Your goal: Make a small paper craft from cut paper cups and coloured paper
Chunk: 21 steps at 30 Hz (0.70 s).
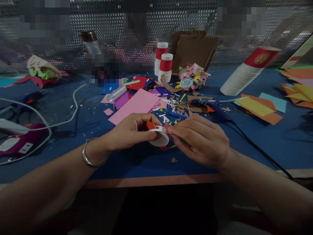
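Observation:
My left hand (137,130) is closed around a small white paper cup (160,139), thumb on its rim. The cup lies tilted, with one round end facing me. A red-orange piece (150,125) sticks up beside it, between the cup and my fingers. At the cup's right edge, the fingertips of my right hand (202,140) pinch a small pink paper piece (166,127). Whether that piece is attached to the cup I cannot tell. Just beyond my hands lie a pink paper sheet (137,106), many paper scraps (171,106) and a blue pen-like stick (178,115).
A glue gun (215,106) with a black cord lies to the right, near coloured paper (261,107). Stacked cups (249,71) lean at the right; other cups (165,67) stand by cardboard (193,52). A white cable (74,101) crosses the left side. Perforated metal (137,42) rises behind.

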Each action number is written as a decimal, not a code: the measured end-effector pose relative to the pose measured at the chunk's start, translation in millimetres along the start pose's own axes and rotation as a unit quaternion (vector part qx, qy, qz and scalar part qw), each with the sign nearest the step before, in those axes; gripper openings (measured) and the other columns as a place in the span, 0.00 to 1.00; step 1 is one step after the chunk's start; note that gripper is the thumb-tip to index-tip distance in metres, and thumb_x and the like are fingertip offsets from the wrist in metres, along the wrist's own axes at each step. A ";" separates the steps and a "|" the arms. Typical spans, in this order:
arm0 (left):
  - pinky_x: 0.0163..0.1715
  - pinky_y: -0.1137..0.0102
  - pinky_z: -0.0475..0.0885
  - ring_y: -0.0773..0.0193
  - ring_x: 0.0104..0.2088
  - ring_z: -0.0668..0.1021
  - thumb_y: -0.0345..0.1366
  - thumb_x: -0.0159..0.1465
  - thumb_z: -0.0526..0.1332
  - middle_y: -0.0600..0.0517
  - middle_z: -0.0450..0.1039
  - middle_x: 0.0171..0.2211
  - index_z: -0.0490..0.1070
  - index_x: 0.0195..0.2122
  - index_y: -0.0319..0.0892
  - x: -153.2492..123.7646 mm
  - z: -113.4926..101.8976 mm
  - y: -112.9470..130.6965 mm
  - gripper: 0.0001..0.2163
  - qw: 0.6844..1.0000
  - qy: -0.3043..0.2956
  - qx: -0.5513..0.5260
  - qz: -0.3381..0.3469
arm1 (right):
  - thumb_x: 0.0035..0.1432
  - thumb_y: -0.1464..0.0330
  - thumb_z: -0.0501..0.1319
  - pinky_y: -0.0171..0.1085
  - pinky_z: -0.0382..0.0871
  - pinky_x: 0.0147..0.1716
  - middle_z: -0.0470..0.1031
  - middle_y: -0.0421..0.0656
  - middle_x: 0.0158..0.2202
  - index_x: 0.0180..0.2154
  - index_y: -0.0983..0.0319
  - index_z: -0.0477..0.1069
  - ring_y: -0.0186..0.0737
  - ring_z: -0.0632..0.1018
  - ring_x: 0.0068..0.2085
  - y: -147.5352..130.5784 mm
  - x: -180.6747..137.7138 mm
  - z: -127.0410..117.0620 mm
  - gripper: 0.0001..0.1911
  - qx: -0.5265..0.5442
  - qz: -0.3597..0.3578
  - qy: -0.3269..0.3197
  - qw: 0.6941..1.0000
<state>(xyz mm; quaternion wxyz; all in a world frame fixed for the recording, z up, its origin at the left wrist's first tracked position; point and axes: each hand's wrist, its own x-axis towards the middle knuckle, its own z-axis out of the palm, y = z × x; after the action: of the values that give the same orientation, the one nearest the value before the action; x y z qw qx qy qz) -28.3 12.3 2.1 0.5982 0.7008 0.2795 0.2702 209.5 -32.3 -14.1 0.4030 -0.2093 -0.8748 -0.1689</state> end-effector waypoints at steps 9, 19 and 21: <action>0.40 0.67 0.73 0.63 0.39 0.78 0.34 0.62 0.68 0.48 0.77 0.39 0.76 0.40 0.39 -6.1 1.6 -2.2 0.07 0.981 0.048 0.168 0.080 | 0.62 0.79 0.66 0.43 0.79 0.39 0.83 0.51 0.37 0.47 0.72 0.76 0.44 0.80 0.37 -0.3 -1.0 0.2 0.11 0.001 0.000 -0.013 1.000; 0.38 0.71 0.76 0.65 0.36 0.80 0.41 0.63 0.72 0.50 0.80 0.38 0.75 0.45 0.41 -8.1 9.9 0.2 0.15 0.969 0.086 0.211 0.092 | 0.65 0.77 0.63 0.42 0.80 0.39 0.84 0.48 0.39 0.50 0.65 0.74 0.42 0.82 0.38 1.7 -3.0 2.0 0.12 0.003 0.003 -0.034 0.999; 0.39 0.71 0.77 0.64 0.37 0.81 0.42 0.62 0.73 0.50 0.81 0.39 0.75 0.46 0.41 -8.6 9.9 0.5 0.15 0.963 0.092 0.228 0.107 | 0.65 0.77 0.63 0.43 0.80 0.39 0.84 0.48 0.40 0.50 0.66 0.74 0.43 0.82 0.38 1.7 -3.7 2.6 0.12 0.002 0.003 -0.032 0.999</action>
<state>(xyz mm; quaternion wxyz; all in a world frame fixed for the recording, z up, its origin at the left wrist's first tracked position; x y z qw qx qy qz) -27.3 -0.8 0.8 0.3621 0.8162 0.3113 0.3251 210.9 -30.5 -18.3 0.3754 -0.2169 -0.8870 -0.1593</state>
